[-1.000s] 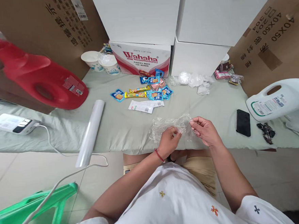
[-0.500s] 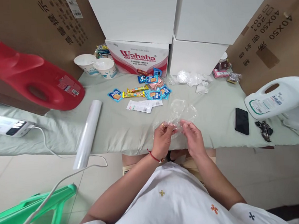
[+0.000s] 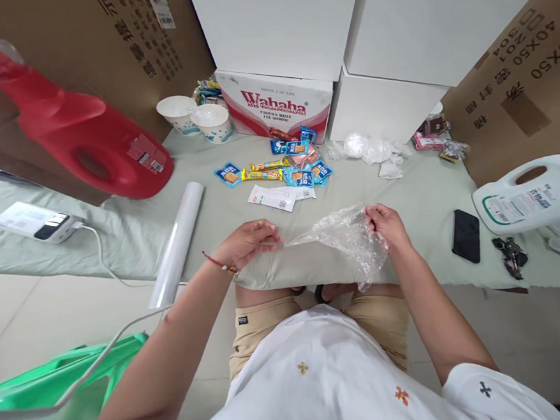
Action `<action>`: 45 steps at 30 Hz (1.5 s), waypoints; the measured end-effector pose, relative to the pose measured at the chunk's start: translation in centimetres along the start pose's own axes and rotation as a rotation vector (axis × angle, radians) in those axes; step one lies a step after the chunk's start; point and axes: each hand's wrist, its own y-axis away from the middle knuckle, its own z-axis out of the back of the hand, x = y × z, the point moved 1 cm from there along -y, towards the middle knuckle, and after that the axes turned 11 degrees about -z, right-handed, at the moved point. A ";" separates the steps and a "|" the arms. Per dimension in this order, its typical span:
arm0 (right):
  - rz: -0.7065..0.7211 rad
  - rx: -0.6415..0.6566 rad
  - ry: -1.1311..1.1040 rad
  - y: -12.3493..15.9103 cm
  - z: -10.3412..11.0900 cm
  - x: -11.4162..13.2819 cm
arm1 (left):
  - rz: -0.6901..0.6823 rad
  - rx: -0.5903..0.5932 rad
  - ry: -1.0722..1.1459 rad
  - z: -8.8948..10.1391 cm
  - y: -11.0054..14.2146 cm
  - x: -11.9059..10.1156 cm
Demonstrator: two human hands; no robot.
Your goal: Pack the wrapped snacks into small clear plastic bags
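Crinkled clear plastic film (image 3: 344,237) stretches between my two hands above the front of the table. My right hand (image 3: 385,225) pinches its right end, and a loose part hangs below the fingers towards the table edge. On the other side the film narrows to a thin strand at the fingertips of my left hand (image 3: 253,242), whose fingers are closed together on it. Just beyond the film lie white sachets (image 3: 273,197), yellow-wrapped snack bars (image 3: 261,174) and several blue snack packets (image 3: 301,178).
A roll of film (image 3: 179,239) lies at the left, near a white power bank (image 3: 34,222) with a cable and a red jug (image 3: 93,146). Paper cups (image 3: 211,126) and a Wahaha carton (image 3: 277,104) stand behind. At right are a phone (image 3: 465,236), keys (image 3: 510,258) and a white jug (image 3: 533,195).
My hands have moved apart, the left one leftwards and the right one rightwards. The film, bunched between them before, is now drawn out sideways. The view has shifted slightly.
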 end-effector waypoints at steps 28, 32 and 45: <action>-0.120 0.190 0.249 -11.4 -3.8 4.3 | -1.079 0.463 -1.114 -0.6 2.2 2.6; 0.412 -0.047 0.489 -7.4 -3.5 5.1 | -0.991 0.377 -0.972 -0.5 2.9 2.6; 0.529 0.460 0.681 -5.2 -7.8 5.7 | -0.463 -0.255 -0.784 -6.0 -2.2 0.6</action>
